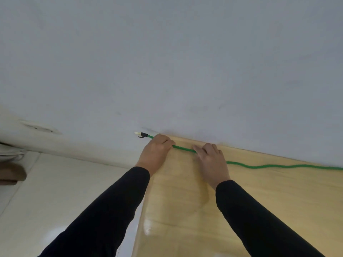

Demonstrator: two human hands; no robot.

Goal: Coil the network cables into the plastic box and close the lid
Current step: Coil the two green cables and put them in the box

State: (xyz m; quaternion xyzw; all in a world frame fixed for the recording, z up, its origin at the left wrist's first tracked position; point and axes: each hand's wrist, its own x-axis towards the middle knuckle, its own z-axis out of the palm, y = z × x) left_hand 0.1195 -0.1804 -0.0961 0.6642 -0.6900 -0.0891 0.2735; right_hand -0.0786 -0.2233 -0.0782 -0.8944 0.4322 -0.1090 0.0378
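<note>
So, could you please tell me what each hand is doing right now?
Left hand: closed on the thin green network cable.
Right hand: pinching that cable.

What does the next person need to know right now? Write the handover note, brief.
Left hand: closed on the green cable near its plug end, which sticks out past the table's far left corner.
Right hand: pinching the same cable a little further along.
Rest of the cable trails right along the wooden table and out of view.
Done: one cable end in hand; no coil formed.
Left: coil the cable, box it, close the lid. Box and lid are not in view.
</note>
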